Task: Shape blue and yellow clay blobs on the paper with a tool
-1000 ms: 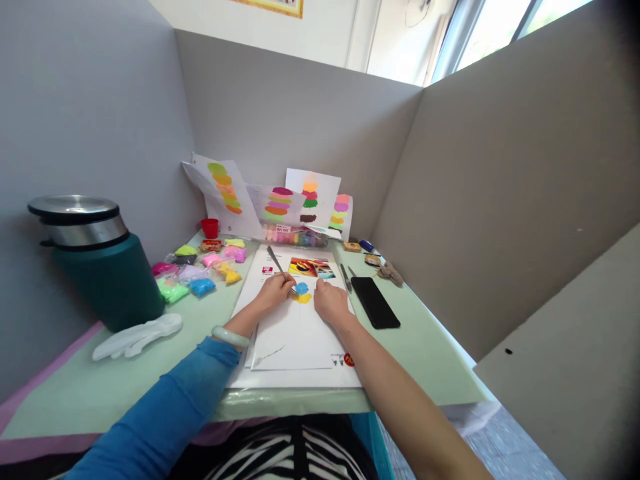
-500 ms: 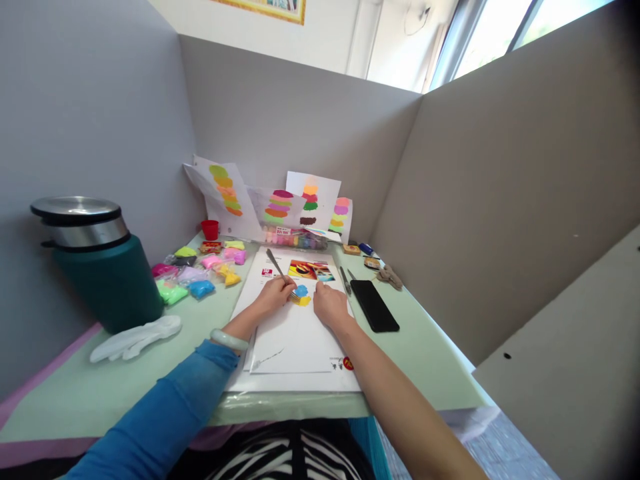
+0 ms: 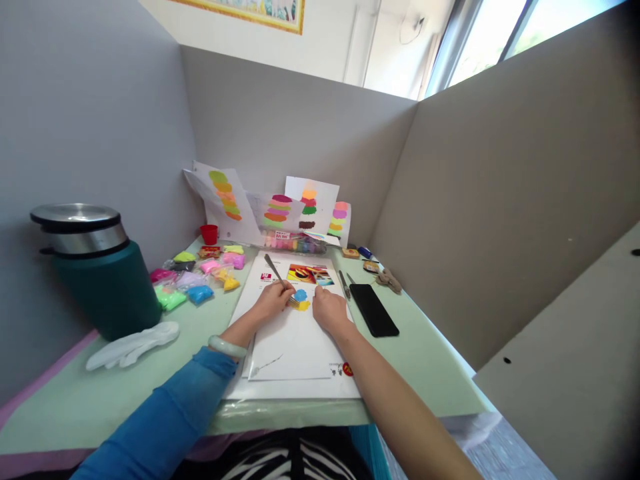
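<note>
Left hand (image 3: 271, 298) gripping metal tool (image 3: 278, 274)

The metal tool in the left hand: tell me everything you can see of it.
The metal tool is a slim, silvery, spatula-like stick. The left hand grips its lower part, so it slants up and away to the left, its free end flattened. Its working tip meets the blue clay patch on the white sheet; the tip's shape is too small to tell. The right hand rests beside the patch.
</note>
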A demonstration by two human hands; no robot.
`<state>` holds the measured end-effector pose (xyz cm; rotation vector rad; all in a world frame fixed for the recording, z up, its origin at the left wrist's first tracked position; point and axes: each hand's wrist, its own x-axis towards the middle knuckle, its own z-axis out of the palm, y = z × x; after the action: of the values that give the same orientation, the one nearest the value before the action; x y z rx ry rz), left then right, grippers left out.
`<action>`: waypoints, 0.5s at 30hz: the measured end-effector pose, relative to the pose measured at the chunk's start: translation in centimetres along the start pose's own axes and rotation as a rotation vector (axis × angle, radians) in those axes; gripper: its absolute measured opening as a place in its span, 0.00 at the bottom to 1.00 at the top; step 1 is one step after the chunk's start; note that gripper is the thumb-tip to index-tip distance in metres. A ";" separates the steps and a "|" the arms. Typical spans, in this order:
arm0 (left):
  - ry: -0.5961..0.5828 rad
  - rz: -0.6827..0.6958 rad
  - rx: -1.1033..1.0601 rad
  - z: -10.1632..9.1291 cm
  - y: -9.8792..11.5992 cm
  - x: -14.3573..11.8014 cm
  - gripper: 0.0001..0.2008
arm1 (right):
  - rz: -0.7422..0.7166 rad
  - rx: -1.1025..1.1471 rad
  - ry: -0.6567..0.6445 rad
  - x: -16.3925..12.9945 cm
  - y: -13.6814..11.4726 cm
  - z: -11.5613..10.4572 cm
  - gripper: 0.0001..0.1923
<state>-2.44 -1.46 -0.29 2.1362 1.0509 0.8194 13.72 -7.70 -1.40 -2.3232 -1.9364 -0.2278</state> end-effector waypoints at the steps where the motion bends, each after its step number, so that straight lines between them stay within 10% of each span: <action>1: -0.002 0.005 -0.002 0.1 0.0 0.0 0.10 | -0.001 0.001 0.004 0.0 0.0 0.0 0.14; 15: 0.016 -0.014 0.013 -0.3 0.5 -0.3 0.09 | -0.004 0.029 0.025 0.1 0.1 0.6 0.13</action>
<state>-2.57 -1.87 0.23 2.1343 1.0808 0.8266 13.90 -7.51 -1.95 -2.2880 -1.9200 -0.2262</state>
